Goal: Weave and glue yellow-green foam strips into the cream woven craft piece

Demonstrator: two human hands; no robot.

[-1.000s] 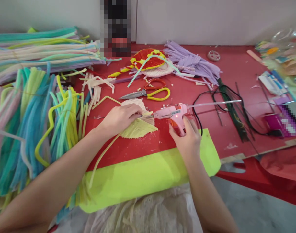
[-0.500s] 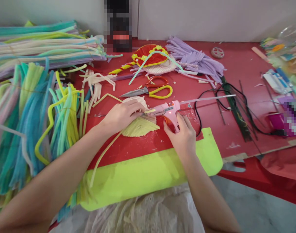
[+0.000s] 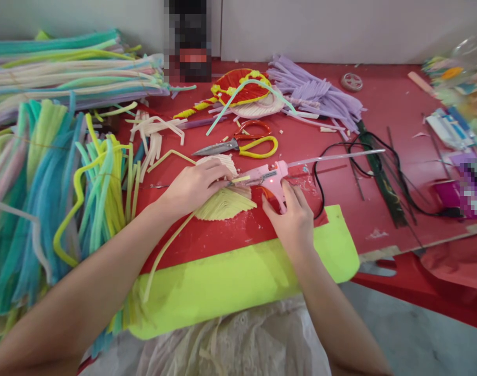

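Note:
My right hand (image 3: 293, 214) is wrapped round the handle of a pink glue gun (image 3: 275, 183); a long clear glue stick (image 3: 336, 156) sticks out of its back. The gun's nozzle points left at my left hand (image 3: 201, 180). My left hand rests over a pleated piece made of pipe cleaners, pale yellow (image 3: 225, 204) in front and cream (image 3: 223, 163) behind, its fingers closed on a pale yellow pipe cleaner strip (image 3: 241, 179). A long pale strip (image 3: 164, 249) trails from under this hand toward me.
Scissors (image 3: 242, 146) lie behind my hands. Bundles of pipe cleaners (image 3: 58, 156) fill the left side, a purple bundle (image 3: 317, 94) the back. A red and yellow fan shape (image 3: 240, 89) lies near it. A black cable (image 3: 320, 183) curls at right; a yellow-green sheet (image 3: 223, 282) lines the front edge.
My right hand and the glue gun have shifted very slightly left. The camera view has moved a little; my left hand keeps its place on the pleated piece.

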